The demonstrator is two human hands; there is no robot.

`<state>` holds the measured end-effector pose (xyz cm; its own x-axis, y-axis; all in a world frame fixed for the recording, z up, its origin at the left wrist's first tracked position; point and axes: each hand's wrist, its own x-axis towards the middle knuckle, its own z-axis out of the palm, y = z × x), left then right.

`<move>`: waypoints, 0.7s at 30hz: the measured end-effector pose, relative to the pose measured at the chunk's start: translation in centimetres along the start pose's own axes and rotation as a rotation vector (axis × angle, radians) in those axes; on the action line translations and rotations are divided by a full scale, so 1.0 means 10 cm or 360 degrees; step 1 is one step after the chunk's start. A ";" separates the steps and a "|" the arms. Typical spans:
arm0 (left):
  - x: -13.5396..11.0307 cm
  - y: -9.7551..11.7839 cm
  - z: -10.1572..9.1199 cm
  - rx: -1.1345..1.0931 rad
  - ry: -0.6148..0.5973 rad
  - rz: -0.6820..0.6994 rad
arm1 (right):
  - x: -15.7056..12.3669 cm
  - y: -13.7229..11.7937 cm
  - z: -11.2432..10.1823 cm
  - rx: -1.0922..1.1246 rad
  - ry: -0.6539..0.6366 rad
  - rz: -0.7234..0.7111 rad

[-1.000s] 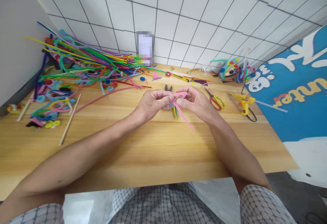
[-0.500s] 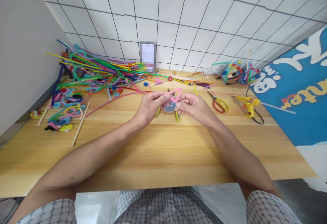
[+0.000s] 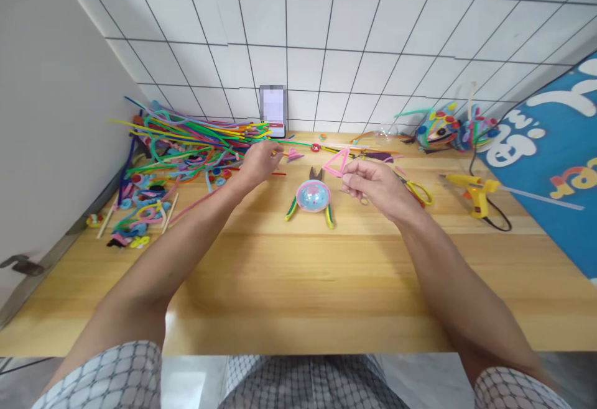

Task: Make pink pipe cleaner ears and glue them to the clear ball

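My right hand (image 3: 373,186) pinches a pink pipe-cleaner triangle (image 3: 336,165) by its lower right corner, above the table. My left hand (image 3: 262,163) is stretched out to the left, its fingers bent and slightly apart, with nothing visible in them. Just right of its fingertips lies a small pink and purple triangular piece (image 3: 294,155). Between my hands, a clear round dome (image 3: 313,196) with a pink rim and bluish inside rests over a pair of pliers with yellow-green handles (image 3: 330,216); the dome covers the middle of the pliers.
A heap of coloured pipe cleaners (image 3: 200,135) fills the back left. A phone (image 3: 273,110) leans on the tiled wall. To the right are yellow-handled scissors (image 3: 422,192), partly behind my right hand, a yellow glue gun (image 3: 476,194) with its cord, and colourful decorated balls (image 3: 438,129).
My left hand has let go of the pink triangle and moved left toward the pipe cleaners. My right hand keeps the triangle and has shifted slightly right, uncovering the dome. The view has shifted too.
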<state>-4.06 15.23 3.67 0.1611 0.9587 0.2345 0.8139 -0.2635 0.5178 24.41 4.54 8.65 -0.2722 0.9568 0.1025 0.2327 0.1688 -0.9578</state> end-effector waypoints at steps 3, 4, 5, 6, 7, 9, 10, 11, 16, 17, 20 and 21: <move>0.18 0.12 0.16 0.0337 -0.0148 0.0087 | 0.00 0.00 -0.01 -0.0069 0.0024 -0.0026; 0.25 0.17 0.21 0.0370 -0.0165 0.0086 | 0.00 0.00 -0.02 -0.0088 0.0033 -0.0036; 0.31 0.22 0.27 0.0389 -0.0178 0.0070 | 0.00 0.00 -0.02 -0.0103 0.0038 -0.0044; 0.38 0.25 0.32 0.0401 -0.0190 0.0040 | -0.01 0.01 -0.03 -0.0113 0.0042 -0.0048; 0.46 0.27 0.37 0.0411 -0.0205 0.0000 | -0.01 0.02 -0.03 -0.0121 0.0044 -0.0049; 0.60 0.29 0.46 0.0415 -0.0239 -0.0114 | -0.01 0.04 -0.04 -0.0142 0.0048 -0.0046; 0.67 0.29 0.49 0.0407 -0.0254 -0.0177 | -0.01 0.05 -0.05 -0.0156 0.0050 -0.0048; 0.72 0.28 0.51 0.0391 -0.0264 -0.0237 | -0.01 0.06 -0.06 -0.0175 0.0052 -0.0055; 0.84 0.27 0.40 0.0165 -0.0263 -0.0346 | -0.03 0.06 -0.06 -0.0337 0.0108 -0.0152; 0.82 0.27 0.35 0.0105 -0.0241 -0.0337 | -0.03 0.06 -0.05 -0.0381 0.0134 -0.0169; 0.69 0.31 0.15 -0.0147 -0.0157 -0.0299 | -0.04 0.06 -0.03 -0.0441 0.0166 -0.0171; 0.61 0.33 0.09 -0.0311 -0.0144 -0.0288 | -0.04 0.05 -0.03 -0.0432 0.0165 -0.0171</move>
<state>0.11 20.34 6.12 0.0793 0.9954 0.0542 0.7125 -0.0946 0.6952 24.89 4.29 8.16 -0.2151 0.9468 0.2393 0.4524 0.3137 -0.8348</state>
